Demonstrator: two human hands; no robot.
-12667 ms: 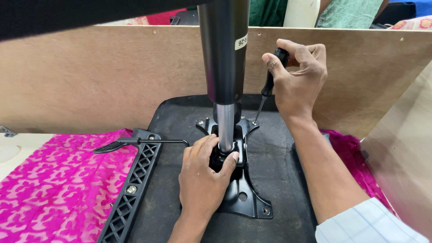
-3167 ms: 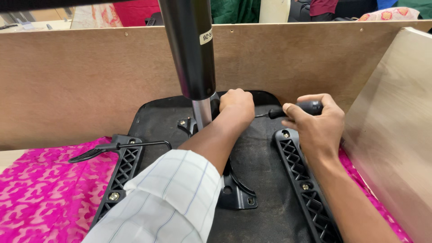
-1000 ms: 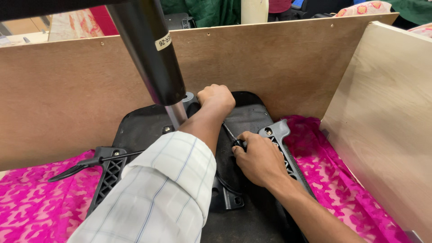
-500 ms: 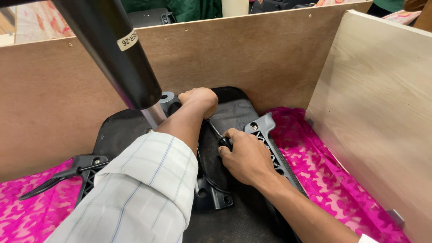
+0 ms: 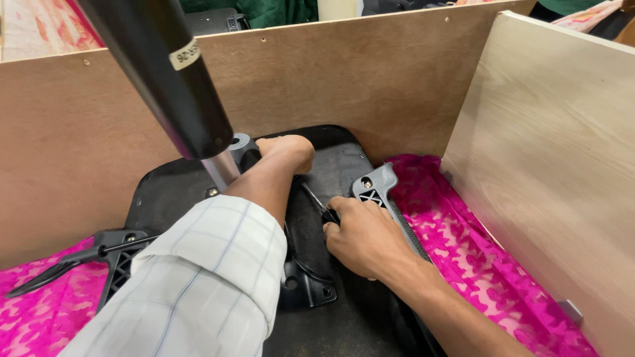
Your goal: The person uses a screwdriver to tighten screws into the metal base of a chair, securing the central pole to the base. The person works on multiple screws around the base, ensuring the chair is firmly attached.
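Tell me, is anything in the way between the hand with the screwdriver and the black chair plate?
Nothing visible blocks it. The right hand already holds the screwdriver, its shaft slanting toward the metal plate beside the left hand. The tip is hidden behind the left forearm, so whether it touches cannot be told.

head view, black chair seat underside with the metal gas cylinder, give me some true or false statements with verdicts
1. The right hand grips a thin black-handled screwdriver. True.
2. The left hand rests on the pink patterned cloth. False: it is at the base of the black and silver gas cylinder.
3. Plywood walls surround the black chair seat underside. True.
4. The cylinder stands upright. False: it tilts left.
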